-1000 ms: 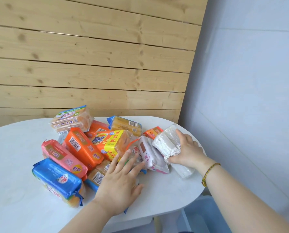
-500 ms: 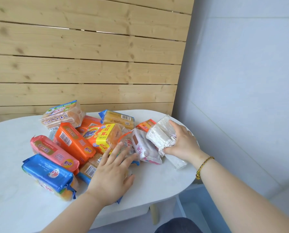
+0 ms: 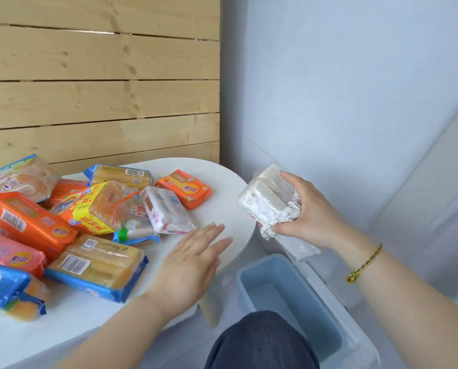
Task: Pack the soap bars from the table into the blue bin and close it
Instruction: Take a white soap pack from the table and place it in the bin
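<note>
- We judge the packing barely begun: the right hand (image 3: 311, 218) grips a white soap pack in clear wrapping (image 3: 266, 201) beyond the edge of the round white table (image 3: 230, 198), above the open blue plastic bin (image 3: 281, 275) on the floor.
- The left hand (image 3: 190, 265) lies flat with straight fingers and holds nothing, beside the pile of coloured soap packs (image 3: 89, 209) that are left to move.
- A dark-clothed knee (image 3: 262, 339) hides part of the bin's floor, and we cannot make out a lid.

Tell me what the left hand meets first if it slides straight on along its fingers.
Ahead of the left hand: bare table to the rim, then probably the white soap pack the right hand grips; depth unclear.
</note>
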A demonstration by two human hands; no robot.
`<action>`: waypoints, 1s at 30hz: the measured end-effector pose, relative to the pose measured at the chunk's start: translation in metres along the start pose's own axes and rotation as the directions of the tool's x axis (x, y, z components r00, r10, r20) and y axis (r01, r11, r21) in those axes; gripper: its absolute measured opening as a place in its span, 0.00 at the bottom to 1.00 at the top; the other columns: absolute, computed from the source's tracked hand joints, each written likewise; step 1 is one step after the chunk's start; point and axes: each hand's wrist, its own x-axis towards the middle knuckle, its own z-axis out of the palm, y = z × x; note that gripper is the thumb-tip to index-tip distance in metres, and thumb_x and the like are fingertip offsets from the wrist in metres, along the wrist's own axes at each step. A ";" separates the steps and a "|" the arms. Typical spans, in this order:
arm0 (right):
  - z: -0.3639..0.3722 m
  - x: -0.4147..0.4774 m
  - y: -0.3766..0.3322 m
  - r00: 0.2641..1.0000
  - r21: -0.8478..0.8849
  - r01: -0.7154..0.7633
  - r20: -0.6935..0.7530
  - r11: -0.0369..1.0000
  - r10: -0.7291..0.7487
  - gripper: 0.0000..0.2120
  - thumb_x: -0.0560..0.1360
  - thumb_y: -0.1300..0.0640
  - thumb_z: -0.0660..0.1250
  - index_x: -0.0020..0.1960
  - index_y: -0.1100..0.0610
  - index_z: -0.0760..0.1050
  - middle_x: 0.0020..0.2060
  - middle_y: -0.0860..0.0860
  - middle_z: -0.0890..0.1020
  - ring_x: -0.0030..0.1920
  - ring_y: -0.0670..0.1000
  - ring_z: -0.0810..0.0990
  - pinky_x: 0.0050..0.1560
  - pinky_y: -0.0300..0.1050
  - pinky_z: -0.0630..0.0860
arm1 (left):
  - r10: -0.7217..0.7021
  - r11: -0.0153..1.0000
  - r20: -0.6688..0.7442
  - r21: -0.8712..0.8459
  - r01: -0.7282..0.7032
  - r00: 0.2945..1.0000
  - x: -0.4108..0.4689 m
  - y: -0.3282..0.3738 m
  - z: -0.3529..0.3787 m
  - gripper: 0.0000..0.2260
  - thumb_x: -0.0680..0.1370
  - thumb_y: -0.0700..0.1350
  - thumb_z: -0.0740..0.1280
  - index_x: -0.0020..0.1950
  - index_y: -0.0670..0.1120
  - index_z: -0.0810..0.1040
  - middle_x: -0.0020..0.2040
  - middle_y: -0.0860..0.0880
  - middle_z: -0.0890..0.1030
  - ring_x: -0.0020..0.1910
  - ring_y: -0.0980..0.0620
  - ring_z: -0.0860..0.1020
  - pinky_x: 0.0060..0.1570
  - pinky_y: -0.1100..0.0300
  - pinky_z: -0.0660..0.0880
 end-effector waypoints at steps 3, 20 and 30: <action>-0.003 -0.022 0.032 0.998 -0.028 -0.064 0.000 0.998 0.064 0.46 0.59 0.54 0.75 0.71 0.43 0.55 0.67 0.47 0.65 0.53 0.43 0.69 0.65 0.47 0.66 | 0.065 0.980 -0.014 -0.188 -0.067 0.998 0.007 0.022 0.016 0.13 0.67 0.36 0.69 0.50 0.43 0.81 0.50 0.44 0.84 0.44 0.47 0.83 0.35 0.57 0.79; 0.156 -0.053 0.213 0.912 -0.108 -0.377 0.129 0.920 0.389 0.46 0.61 0.42 0.69 0.72 0.42 0.48 0.67 0.46 0.64 0.66 0.52 0.64 0.66 0.47 0.61 | -0.267 0.831 0.751 -0.139 0.539 0.605 -0.001 0.027 0.242 0.29 0.78 0.52 0.57 0.73 0.52 0.44 0.76 0.52 0.45 0.74 0.50 0.52 0.70 0.55 0.55; 0.261 -0.028 0.251 0.804 -0.222 -0.507 0.228 0.833 0.550 0.43 0.65 0.40 0.67 0.72 0.44 0.46 0.70 0.51 0.59 0.67 0.56 0.62 0.67 0.52 0.61 | -0.234 0.805 0.829 -0.126 0.579 0.507 0.016 0.001 0.303 0.46 0.70 0.57 0.68 0.73 0.49 0.37 0.76 0.51 0.40 0.75 0.51 0.45 0.72 0.56 0.50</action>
